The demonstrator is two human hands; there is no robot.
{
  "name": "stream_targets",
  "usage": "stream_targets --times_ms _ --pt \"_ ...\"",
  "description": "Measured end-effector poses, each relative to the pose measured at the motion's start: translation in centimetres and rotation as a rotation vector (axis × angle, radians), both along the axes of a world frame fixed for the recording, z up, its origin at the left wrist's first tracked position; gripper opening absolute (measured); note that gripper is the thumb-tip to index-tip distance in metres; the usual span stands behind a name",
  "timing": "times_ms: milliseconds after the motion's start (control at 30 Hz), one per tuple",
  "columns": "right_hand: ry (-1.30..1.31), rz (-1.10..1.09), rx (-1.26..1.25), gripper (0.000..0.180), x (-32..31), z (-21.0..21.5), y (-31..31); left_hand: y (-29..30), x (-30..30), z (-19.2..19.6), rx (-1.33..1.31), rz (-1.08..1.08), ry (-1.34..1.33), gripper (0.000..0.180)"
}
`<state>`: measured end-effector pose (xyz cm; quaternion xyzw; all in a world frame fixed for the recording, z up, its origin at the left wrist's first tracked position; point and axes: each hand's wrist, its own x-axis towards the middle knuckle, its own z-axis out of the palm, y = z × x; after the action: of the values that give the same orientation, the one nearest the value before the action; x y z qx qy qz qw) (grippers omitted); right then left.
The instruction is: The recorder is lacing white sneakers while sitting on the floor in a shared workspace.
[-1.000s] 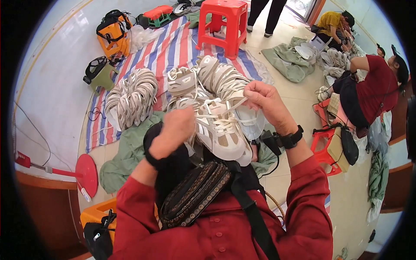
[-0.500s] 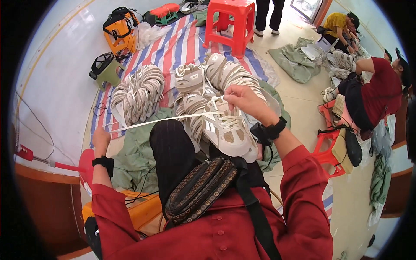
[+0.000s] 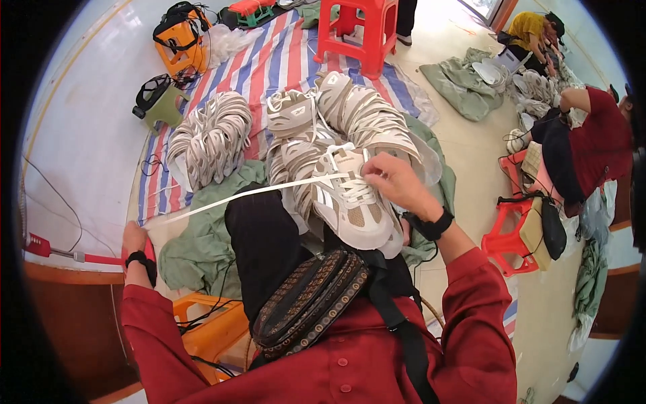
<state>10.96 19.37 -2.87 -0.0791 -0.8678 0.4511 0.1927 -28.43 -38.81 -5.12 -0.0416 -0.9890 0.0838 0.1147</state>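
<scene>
A beige and white sneaker (image 3: 353, 209) rests toe toward me over my lap, partly laced. A flat white shoelace (image 3: 256, 191) stretches from its eyelets far out to the left. My left hand (image 3: 134, 239) is closed at that lace's far end, low at the left; the tip is hard to see against the pale floor. My right hand (image 3: 398, 183) is pinched against the sneaker's right eyelet edge, beside the tongue. What its fingertips grip is hidden. Directly behind lie stacked sneaker uppers (image 3: 370, 124) of the same kind.
Another bundle of uppers (image 3: 212, 138) lies left on a striped sheet (image 3: 269, 74). A red stool (image 3: 356, 34) stands beyond. Green cloth (image 3: 202, 252) lies by my left knee, and a brown patterned waist bag (image 3: 313, 303) sits on my lap. Co-workers sit at the right.
My left hand has moved outward and down to the left, with the lace drawn out farther. My right hand has come lower and to the right, against the sneaker's edge.
</scene>
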Motion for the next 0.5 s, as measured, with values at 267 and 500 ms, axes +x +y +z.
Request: stream_targets --times_ms 267,500 --pt "-0.023 0.002 0.265 0.009 0.8 0.4 -1.4 22.0 5.1 3.7 0.437 -0.767 -0.120 0.025" --pt "-0.032 -0.013 0.223 0.009 2.6 0.6 -2.4 37.5 19.8 7.1 0.696 -1.357 -0.367 0.025"
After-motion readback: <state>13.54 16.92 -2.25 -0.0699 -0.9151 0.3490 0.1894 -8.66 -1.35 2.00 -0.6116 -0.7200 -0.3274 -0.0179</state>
